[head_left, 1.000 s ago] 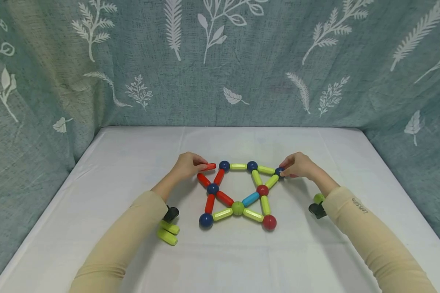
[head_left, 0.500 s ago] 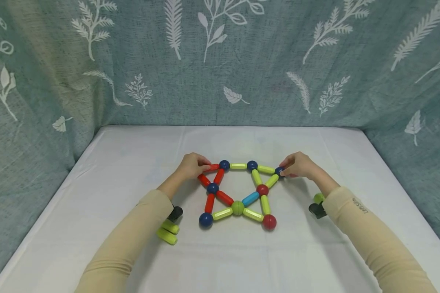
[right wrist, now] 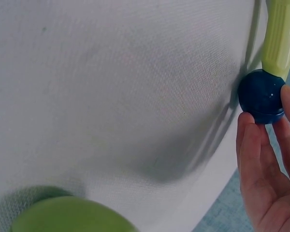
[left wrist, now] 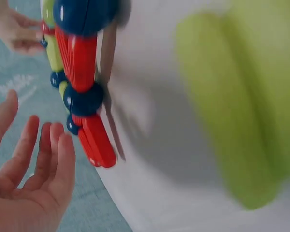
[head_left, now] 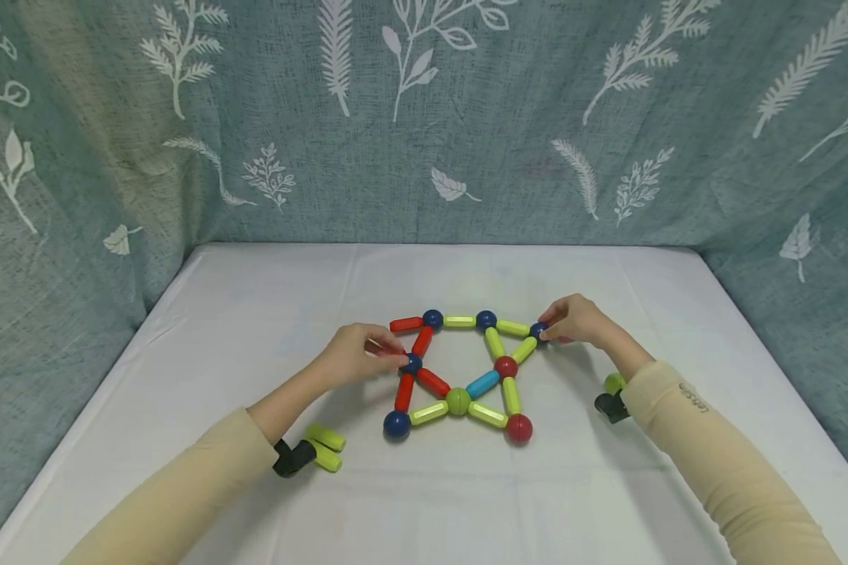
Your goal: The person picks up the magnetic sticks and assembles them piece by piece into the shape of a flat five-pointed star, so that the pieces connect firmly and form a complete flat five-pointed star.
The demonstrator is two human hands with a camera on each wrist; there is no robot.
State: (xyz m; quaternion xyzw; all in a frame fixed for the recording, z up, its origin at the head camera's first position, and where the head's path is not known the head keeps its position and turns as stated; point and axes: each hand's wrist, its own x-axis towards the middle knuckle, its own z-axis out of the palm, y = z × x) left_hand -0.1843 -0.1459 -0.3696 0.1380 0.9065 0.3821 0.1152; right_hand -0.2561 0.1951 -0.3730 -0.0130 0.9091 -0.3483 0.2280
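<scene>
A flat figure of magnetic rods and balls lies mid-table. My left hand (head_left: 363, 355) is over its left side, overlapping a blue ball (head_left: 414, 363) and hiding most of a red rod. In the left wrist view that hand (left wrist: 34, 179) has spread, extended fingers, apart from the red rods (left wrist: 101, 140). Another red rod (head_left: 406, 324) joins the back-left blue ball (head_left: 433, 318), its outer end free. At the figure's right corner, my right hand (head_left: 575, 319) pinches a blue ball (right wrist: 262, 96) between thumb and fingers; a yellow-green rod (right wrist: 279, 38) meets that ball.
Loose yellow-green rods (head_left: 325, 437) lie beside the left forearm. A green ball (head_left: 614, 381) sits by the right wrist, partly behind the sleeve. White cloth (head_left: 275, 290) covers the table; a patterned curtain (head_left: 424, 196) hangs at its back edge.
My left hand brought a red rod to the back-left blue ball, let go of it, and moved down toward the blue ball below. My right hand stayed at its ball.
</scene>
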